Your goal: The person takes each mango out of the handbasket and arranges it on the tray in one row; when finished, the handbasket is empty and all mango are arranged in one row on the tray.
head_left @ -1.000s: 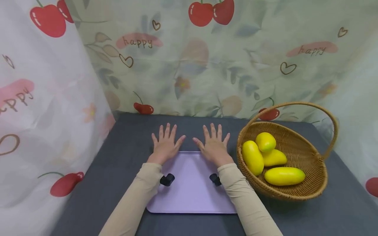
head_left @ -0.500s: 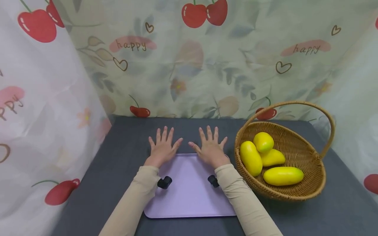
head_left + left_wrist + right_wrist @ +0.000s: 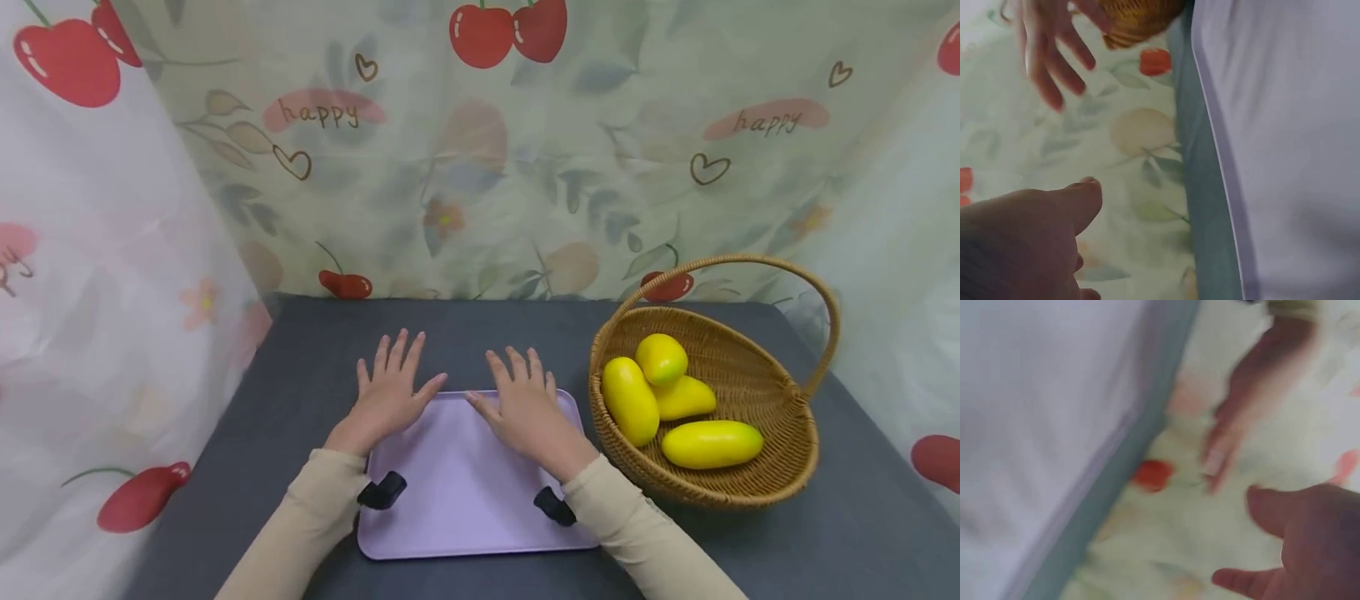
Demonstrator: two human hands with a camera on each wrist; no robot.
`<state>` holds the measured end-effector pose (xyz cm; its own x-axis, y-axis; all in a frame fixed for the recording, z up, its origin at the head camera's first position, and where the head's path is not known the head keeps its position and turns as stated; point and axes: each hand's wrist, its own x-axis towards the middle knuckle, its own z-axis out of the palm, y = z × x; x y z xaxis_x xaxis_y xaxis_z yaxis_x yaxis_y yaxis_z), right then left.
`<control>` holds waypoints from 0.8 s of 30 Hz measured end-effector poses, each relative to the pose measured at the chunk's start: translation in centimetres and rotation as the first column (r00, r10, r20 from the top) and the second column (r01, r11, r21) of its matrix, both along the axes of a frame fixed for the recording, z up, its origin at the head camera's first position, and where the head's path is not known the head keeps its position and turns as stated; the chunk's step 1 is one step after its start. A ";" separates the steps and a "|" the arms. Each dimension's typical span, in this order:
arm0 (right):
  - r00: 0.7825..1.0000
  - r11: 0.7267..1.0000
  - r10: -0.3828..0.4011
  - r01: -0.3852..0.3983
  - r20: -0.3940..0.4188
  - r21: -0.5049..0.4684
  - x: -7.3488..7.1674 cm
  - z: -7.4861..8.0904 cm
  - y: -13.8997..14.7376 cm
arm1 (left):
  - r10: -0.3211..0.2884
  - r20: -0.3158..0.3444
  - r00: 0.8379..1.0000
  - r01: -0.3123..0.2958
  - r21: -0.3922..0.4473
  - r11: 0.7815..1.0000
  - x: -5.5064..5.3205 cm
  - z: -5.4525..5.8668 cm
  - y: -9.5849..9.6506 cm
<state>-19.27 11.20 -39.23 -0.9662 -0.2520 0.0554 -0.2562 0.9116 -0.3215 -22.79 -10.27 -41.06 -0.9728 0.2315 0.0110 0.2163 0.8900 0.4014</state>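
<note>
My left hand (image 3: 388, 402) spreads its fingers over the far left corner of a pale purple tray (image 3: 465, 500), holding nothing. My right hand (image 3: 525, 412) hovers over the tray's far right part, fingers straight and apart, also with nothing in it. To the right of that hand stands a brown wicker basket (image 3: 772, 408) with a tall arched handle. Several yellow mangoes lie inside it, among them a long mango (image 3: 712, 444) at the front and an upright mango (image 3: 630, 402) by the left wall. In the left wrist view, the thumb (image 3: 1079, 203) shows apart from the other fingers.
The tray lies flat on a dark grey tabletop (image 3: 300, 350). Printed cloth (image 3: 480, 208) with cherries and leaves hangs behind and at both sides. A black wrist mount (image 3: 382, 490) shows at the left sleeve, and another black mount (image 3: 555, 506) at the right.
Both hands have drawn back toward the body from beyond the tray's far edge. The left hand has shifted left and the right turned slightly. The head view has swung a little right.
</note>
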 end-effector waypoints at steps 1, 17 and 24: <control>1.000 1.000 0.021 -0.021 -0.018 -0.016 1.4 1.0 0.1 | -0.013 -0.016 1.000 0.013 0.013 1.000 0.9 0.2 -0.6; 0.999 0.997 -0.010 0.012 -0.035 0.072 5.7 9.2 12.0 | -0.058 -0.159 0.985 0.092 0.211 0.973 7.3 -4.5 -7.0; 0.983 0.998 -0.026 0.016 0.181 0.058 2.1 7.7 14.2 | -0.023 -0.159 0.987 0.058 0.220 0.974 6.1 -7.4 -7.5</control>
